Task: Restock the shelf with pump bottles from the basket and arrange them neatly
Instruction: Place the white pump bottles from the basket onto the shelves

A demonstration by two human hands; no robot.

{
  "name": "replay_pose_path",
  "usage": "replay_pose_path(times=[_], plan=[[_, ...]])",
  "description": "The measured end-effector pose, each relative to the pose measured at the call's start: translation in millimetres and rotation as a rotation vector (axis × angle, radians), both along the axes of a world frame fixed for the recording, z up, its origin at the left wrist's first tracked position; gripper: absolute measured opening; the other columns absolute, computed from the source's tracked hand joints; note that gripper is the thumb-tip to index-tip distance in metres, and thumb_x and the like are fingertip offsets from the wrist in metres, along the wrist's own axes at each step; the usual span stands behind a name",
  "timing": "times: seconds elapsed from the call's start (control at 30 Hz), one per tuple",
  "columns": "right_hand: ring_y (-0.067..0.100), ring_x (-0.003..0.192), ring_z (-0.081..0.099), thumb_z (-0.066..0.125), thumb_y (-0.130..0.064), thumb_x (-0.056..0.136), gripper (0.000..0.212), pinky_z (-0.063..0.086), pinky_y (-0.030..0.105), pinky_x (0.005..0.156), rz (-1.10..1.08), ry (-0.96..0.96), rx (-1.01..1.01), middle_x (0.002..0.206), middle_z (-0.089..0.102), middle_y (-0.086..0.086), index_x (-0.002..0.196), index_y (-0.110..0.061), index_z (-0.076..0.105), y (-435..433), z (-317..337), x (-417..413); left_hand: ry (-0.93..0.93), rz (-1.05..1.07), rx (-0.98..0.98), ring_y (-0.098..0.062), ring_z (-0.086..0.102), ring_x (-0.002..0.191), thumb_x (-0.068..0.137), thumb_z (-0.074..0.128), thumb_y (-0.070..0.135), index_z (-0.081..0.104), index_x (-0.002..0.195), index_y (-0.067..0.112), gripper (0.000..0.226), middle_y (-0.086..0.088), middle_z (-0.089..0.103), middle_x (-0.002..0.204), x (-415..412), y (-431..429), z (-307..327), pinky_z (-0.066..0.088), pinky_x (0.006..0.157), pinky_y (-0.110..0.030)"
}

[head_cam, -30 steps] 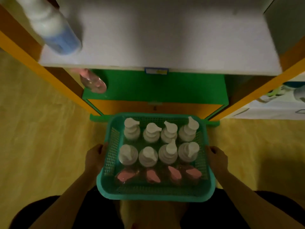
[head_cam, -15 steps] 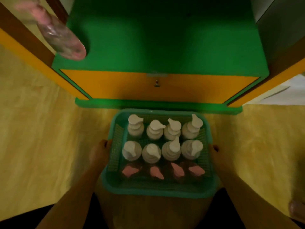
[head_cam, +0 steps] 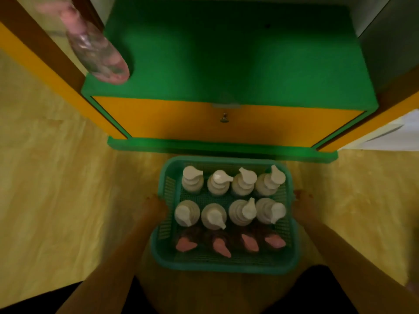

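Observation:
A teal mesh basket (head_cam: 226,265) sits low over the yellow floor, in front of the shelf unit. It holds two rows of white pump bottles (head_cam: 214,215) and a near row of clear bottles with pink pump heads (head_cam: 221,247). My left hand (head_cam: 154,208) grips the basket's left side and my right hand (head_cam: 302,203) grips its right side. On the green bottom shelf (head_cam: 238,64) one clear pink pump bottle (head_cam: 97,55) stands at the far left corner.
An orange front panel with a small keyhole (head_cam: 224,118) lies below the green shelf, with a green plinth (head_cam: 222,147) under it. Brown and orange uprights (head_cam: 45,55) flank the shelf. Yellow floor (head_cam: 56,189) spreads on both sides.
The view has dropped from the white upper shelf to the green bottom shelf. The basket has gone down towards the floor, both hands still on its sides.

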State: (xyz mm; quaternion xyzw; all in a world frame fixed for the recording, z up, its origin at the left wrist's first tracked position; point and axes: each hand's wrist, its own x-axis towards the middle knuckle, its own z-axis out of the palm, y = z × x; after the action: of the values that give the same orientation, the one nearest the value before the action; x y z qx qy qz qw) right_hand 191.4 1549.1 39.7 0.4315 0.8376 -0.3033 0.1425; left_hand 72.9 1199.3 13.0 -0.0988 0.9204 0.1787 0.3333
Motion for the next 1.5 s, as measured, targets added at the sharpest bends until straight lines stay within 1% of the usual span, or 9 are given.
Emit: replay_pose_path(times=[0.1, 0.2, 0.27, 0.4, 0.73, 1.0, 1.17, 1.37, 1.5], plan=[[0.037, 0.092, 0.06, 0.052, -0.003, 0.085, 0.022, 0.042, 0.034, 0.077, 0.193, 0.25, 0.279, 0.102, 0.062, 0.02, 0.105, -0.003, 0.061, -19.2, 35.9, -13.7, 0.314, -0.155, 0.037, -0.034, 0.057, 0.098, 0.091, 0.043, 0.018, 0.049, 0.113, 0.003, 0.027, -0.018, 0.056, 0.105, -10.0, 12.7, 24.7, 0.046, 0.081, -0.042], [0.027, 0.098, 0.058, 0.056, -0.008, 0.085, 0.021, 0.039, 0.031, 0.083, 0.524, 0.364, 0.199, 0.108, 0.062, 0.011, 0.105, -0.007, 0.062, -56.5, 64.3, -38.2, 0.379, -0.344, 0.231, -0.033, 0.043, 0.123, 0.087, 0.051, 0.016, 0.032, 0.137, 0.012, 0.054, -0.015, 0.039, 0.14, -14.7, 31.7, 43.9, 0.04, 0.098, -0.044], [0.026, 0.112, 0.052, 0.054, -0.014, 0.088, 0.033, 0.039, 0.033, 0.091, 0.696, 0.31, 0.063, 0.123, 0.055, 0.011, 0.12, -0.009, 0.052, -83.7, 60.0, -55.0, 0.297, -0.467, 0.326, -0.032, 0.035, 0.131, 0.084, 0.056, 0.013, 0.029, 0.139, 0.014, 0.061, -0.013, 0.031, 0.146, -16.9, 47.2, 47.9, 0.035, 0.104, -0.042], [0.03, 0.131, 0.037, 0.051, -0.024, 0.091, 0.057, 0.035, 0.04, 0.105, 0.878, 0.124, 0.014, 0.147, 0.034, 0.014, 0.14, -0.007, 0.027, -110.6, 43.4, -83.5, 0.279, -0.603, 0.219, -0.03, 0.04, 0.127, 0.087, 0.054, 0.017, 0.038, 0.134, 0.016, 0.049, -0.01, 0.037, 0.142, -29.3, 63.0, 52.4, 0.039, 0.099, -0.042], [0.031, 0.114, 0.053, 0.048, -0.014, 0.091, 0.045, 0.046, 0.039, 0.086, 0.952, 0.027, 0.154, 0.14, 0.04, 0.011, 0.134, -0.011, 0.035, -123.9, 33.7, -102.1, 0.331, -0.764, 0.114, -0.029, 0.045, 0.121, 0.09, 0.05, 0.017, 0.04, 0.129, 0.01, 0.041, -0.011, 0.04, 0.137, -38.9, 60.9, 51.2, 0.04, 0.093, -0.038], [0.027, 0.112, 0.051, 0.056, -0.034, 0.087, 0.041, 0.043, 0.037, 0.086, 0.852, 0.312, 0.073, 0.127, 0.049, 0.006, 0.123, -0.017, 0.045, -120.6, 128.0, -89.2, 0.56, -0.512, 0.553, -0.018, 0.051, 0.106, 0.08, 0.057, 0.037, 0.052, 0.119, 0.01, 0.047, -0.004, 0.054, 0.117, -30.1, 32.5, 142.1, 0.044, 0.085, -0.032], [0.024, 0.11, 0.053, 0.058, -0.04, 0.085, 0.044, 0.043, 0.035, 0.085, 0.781, 0.551, 0.095, 0.127, 0.054, 0.005, 0.122, -0.018, 0.049, -112.3, 222.6, -76.1, 0.554, -0.249, 0.862, -0.002, 0.055, 0.098, 0.08, 0.065, 0.014, 0.053, 0.114, 0.016, 0.036, 0.009, 0.059, 0.104, -24.9, 34.3, 249.7, 0.049, 0.082, -0.017], [0.022, 0.102, 0.053, 0.062, -0.035, 0.083, 0.042, 0.041, 0.029, 0.082, 0.709, 0.712, 0.081, 0.117, 0.058, 0.009, 0.117, -0.012, 0.052, -111.8, 340.5, -63.5, 0.714, -0.151, 0.977, -0.008, 0.057, 0.099, 0.075, 0.069, 0.006, 0.055, 0.117, 0.006, 0.045, 0.001, 0.062, 0.106, -11.6, 39.7, 369.6, 0.049, 0.084, -0.018], [0.021, 0.1, 0.055, 0.061, -0.033, 0.084, 0.034, 0.046, 0.032, 0.082, 0.697, 0.826, 0.06, 0.112, 0.058, 0.003, 0.113, -0.016, 0.054, -110.3, 409.8, -49.0, 0.798, -0.151, 0.975, -0.005, 0.056, 0.098, 0.074, 0.07, 0.007, 0.054, 0.119, 0.006, 0.048, 0.0, 0.059, 0.112, 4.5, 44.4, 436.8, 0.049, 0.077, -0.007]])
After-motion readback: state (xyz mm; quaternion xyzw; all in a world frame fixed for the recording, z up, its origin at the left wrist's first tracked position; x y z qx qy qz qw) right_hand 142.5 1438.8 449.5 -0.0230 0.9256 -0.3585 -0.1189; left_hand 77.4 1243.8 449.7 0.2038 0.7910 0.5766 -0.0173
